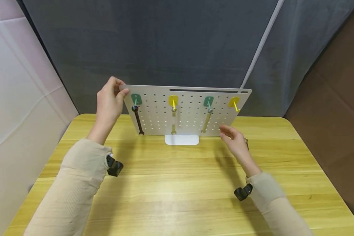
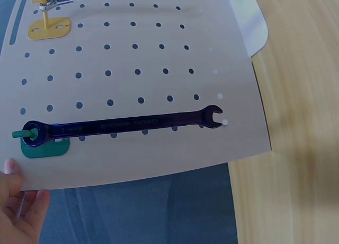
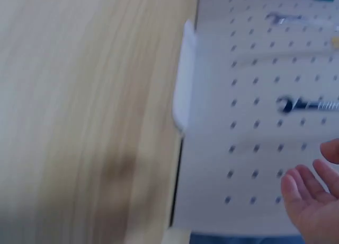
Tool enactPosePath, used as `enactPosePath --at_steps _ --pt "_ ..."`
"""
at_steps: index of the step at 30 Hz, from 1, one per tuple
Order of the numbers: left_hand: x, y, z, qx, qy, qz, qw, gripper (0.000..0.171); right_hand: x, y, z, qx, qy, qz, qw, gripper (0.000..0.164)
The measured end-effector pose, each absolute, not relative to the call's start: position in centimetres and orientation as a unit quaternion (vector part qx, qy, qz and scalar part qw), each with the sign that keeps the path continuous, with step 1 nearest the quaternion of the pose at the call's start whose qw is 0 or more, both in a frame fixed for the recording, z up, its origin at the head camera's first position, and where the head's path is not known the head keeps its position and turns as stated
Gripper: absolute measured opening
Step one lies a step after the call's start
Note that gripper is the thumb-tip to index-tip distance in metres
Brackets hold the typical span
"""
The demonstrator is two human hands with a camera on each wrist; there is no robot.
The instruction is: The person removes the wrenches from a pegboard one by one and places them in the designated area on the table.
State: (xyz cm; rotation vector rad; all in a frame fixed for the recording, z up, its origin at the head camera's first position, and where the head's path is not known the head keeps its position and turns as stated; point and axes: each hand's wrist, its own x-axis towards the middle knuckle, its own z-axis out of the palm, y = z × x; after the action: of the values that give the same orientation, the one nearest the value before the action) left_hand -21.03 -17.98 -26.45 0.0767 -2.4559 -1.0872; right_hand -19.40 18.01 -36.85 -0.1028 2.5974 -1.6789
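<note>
Reading the dark blue combination wrench (image 2: 127, 126) in our left wrist view, we find raised lettering along its shank that looks like "CHROME VANADIUM", though it is too faint to be sure; no other writing can be made out. That wrench hangs by its ring end from a green plastic peg hook (image 2: 39, 143) at the left end of the white perforated metal pegboard (image 1: 186, 113), its open end pointing down toward the table.

Our left hand (image 1: 109, 103) grips the board's upper left corner, thumb on the front face and fingers curled over the top edge. Our right hand (image 1: 234, 141) is relaxed and spread, holding nothing, hovering just beside the board's lower right corner; we cannot tell whether the fingertips touch it.

The pegboard stands upright on a white flat base plate (image 1: 182, 140) at the far middle of the yellow wooden table (image 1: 177, 193). Along its upper row sit four hooks, green, yellow, green, yellow from left to right. A small silver wrench (image 1: 173, 121) hangs from the first yellow peg hook (image 1: 173, 100), a brass-toned wrench (image 1: 206, 122) hangs from the second green peg hook (image 1: 208, 101), and the far right yellow peg hook (image 1: 234, 102) carries nothing. A long dark slot (image 1: 207, 90) runs along the board's top edge.

Behind the board hangs a grey fabric backdrop (image 1: 165, 42). Small black cameras (image 1: 114, 166) sit strapped at both beige sleeves.
</note>
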Motion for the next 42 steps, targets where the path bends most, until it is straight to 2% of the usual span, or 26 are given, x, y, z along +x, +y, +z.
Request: enactPosePath --at_steps 10,21,26,36,42 --pt "-20.9 -17.9 -26.4 0.028 -0.890 -0.394 0.226 0.024 -19.2 15.6 -36.2 -0.095 0.791 -0.602 0.050 0.059" --pt "-21.0 -17.8 -26.5 0.028 -0.890 -0.396 0.225 0.023 -19.4 14.0 -35.7 -0.102 0.768 -0.630 0.051 0.072" --pt "-21.0 -17.8 -26.5 0.027 -0.890 -0.394 0.227 0.024 -19.3 13.7 -35.6 -0.094 0.758 -0.643 0.053 0.070" --pt "-21.0 -17.8 -26.5 0.024 -0.889 -0.399 0.225 0.023 -18.9 13.8 -35.4 -0.068 0.756 -0.648 0.053 0.052" --pt "-20.9 -17.8 -26.4 0.027 -0.888 -0.403 0.221 0.023 -18.7 13.9 -35.2 -0.059 0.751 -0.655 0.052 0.047"
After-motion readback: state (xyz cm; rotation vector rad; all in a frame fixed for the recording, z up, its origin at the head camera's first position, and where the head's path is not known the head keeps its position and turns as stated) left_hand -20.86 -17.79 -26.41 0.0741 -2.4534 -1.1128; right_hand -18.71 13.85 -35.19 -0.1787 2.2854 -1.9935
